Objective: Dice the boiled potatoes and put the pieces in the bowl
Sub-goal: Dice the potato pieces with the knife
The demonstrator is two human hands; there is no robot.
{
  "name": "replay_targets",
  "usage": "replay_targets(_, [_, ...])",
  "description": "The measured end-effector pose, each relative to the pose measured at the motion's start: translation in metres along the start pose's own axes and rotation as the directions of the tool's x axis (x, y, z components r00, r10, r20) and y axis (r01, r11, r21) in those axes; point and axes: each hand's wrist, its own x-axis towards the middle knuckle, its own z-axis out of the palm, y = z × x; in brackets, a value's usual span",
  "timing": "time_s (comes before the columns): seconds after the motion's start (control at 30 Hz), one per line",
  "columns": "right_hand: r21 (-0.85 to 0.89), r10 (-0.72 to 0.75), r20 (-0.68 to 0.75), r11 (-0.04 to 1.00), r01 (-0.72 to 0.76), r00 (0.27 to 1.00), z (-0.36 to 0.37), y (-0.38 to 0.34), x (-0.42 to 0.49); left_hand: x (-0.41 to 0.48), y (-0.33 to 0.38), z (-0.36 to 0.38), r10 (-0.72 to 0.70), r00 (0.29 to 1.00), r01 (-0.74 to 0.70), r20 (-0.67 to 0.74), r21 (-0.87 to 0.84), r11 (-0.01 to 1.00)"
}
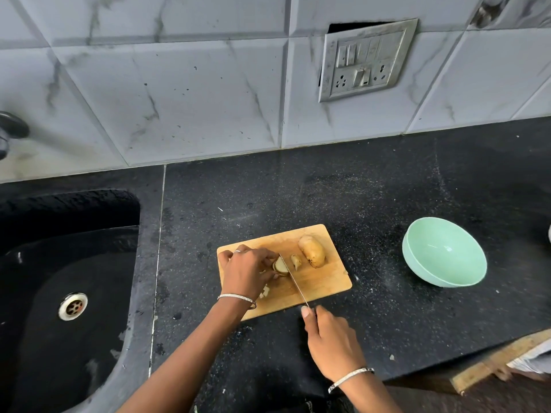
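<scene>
A wooden cutting board (325, 281) lies on the black counter. My left hand (247, 271) grips a partly cut potato (280, 266) on the board's left half. My right hand (329, 341) holds a knife (293, 281) by its handle, index finger along the top; the blade rests against the cut face of that potato. A small cut piece (296, 261) and a whole unpeeled potato (312, 251) lie to the right of the blade. A few pale diced bits (264, 292) sit by my left wrist. A mint-green bowl (444, 252), empty, stands right of the board.
A black sink (68, 281) with a metal drain is sunk into the counter on the left. The tiled wall with a switch and socket plate (365, 59) runs behind. The counter's front edge cuts across at the lower right, with a wooden edge (492, 365) below it.
</scene>
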Motion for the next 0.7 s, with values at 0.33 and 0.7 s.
replay_targets(0.33, [-0.004, -0.037, -0.049, 0.999, 0.037, 0.998, 0.001, -0.01, -0.006, -0.003, 0.001, -0.002, -0.02, 1.0, 0.021, 0.011, -0.053, 0.998])
replay_targets(0.7, [0.128, -0.085, 0.018, 0.988, 0.082, 0.996, -0.006, -0.015, -0.005, -0.006, 0.001, 0.004, -0.06, 0.998, 0.059, -0.029, -0.022, 0.998])
